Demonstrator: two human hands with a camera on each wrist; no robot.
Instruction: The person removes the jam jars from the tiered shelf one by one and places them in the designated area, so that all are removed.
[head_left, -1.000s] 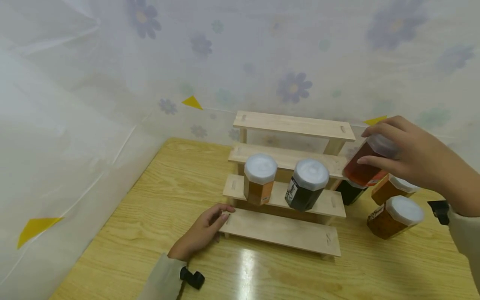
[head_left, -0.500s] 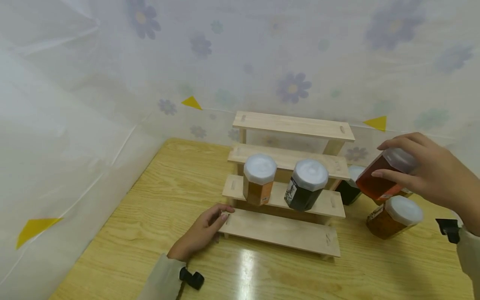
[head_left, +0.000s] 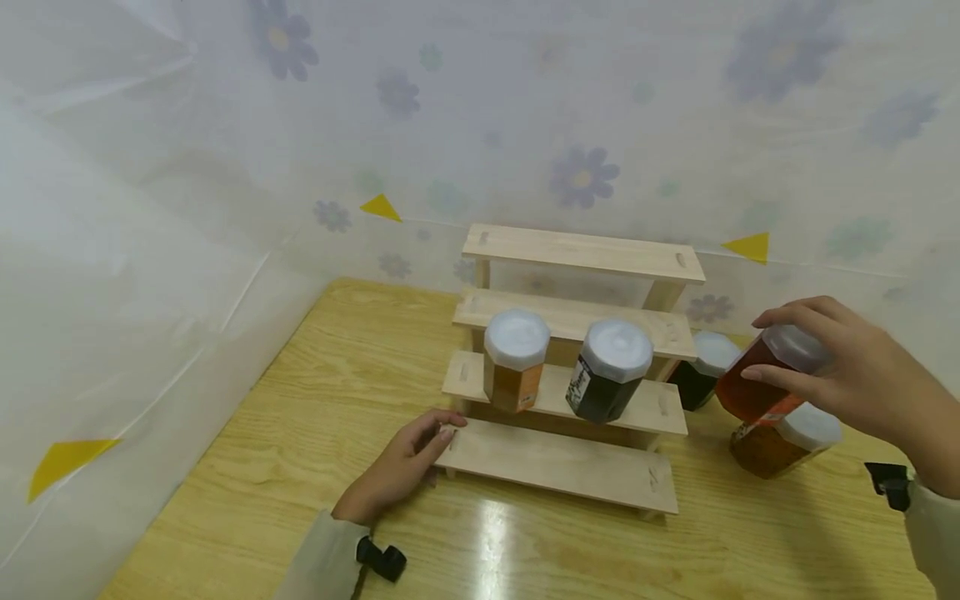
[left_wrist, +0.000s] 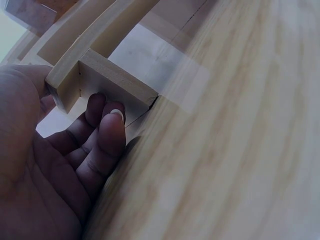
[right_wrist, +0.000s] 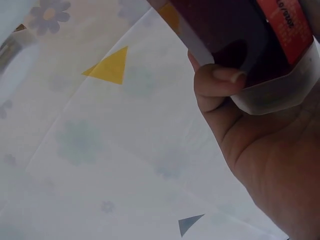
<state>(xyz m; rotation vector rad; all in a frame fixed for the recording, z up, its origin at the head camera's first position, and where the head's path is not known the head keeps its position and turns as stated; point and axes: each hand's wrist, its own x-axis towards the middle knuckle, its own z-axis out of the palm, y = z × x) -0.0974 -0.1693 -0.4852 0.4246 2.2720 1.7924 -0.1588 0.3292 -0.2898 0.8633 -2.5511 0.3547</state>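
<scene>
A wooden four-step display rack [head_left: 558, 462] stands on the table. My left hand [head_left: 401, 458] grips the left end of its lowest step; in the left wrist view, fingers [left_wrist: 111, 132] curl by the end support. At the right, my right hand [head_left: 862, 375] holds a tilted jar of dark red contents [head_left: 757, 379] around its whitish lid. In the right wrist view, the jar [right_wrist: 235, 35] shows a red label. It hangs in front of and above the other jars, partly covering an amber-brown jar [head_left: 768, 450]. Whether its base touches that jar, I cannot tell.
On the rack's second step from the bottom stand an orange-brown jar [head_left: 516, 362] and a dark jar [head_left: 609, 371], both white-lidded. Another dark jar [head_left: 701, 371] stands beside the rack's right end. A flower-patterned sheet [head_left: 585, 100] hangs behind the wooden table [head_left: 315, 400].
My right hand has carried the red jar rightward and down, away from the rack's right end to above the jars there. The left hand and the rack have stayed put.
</scene>
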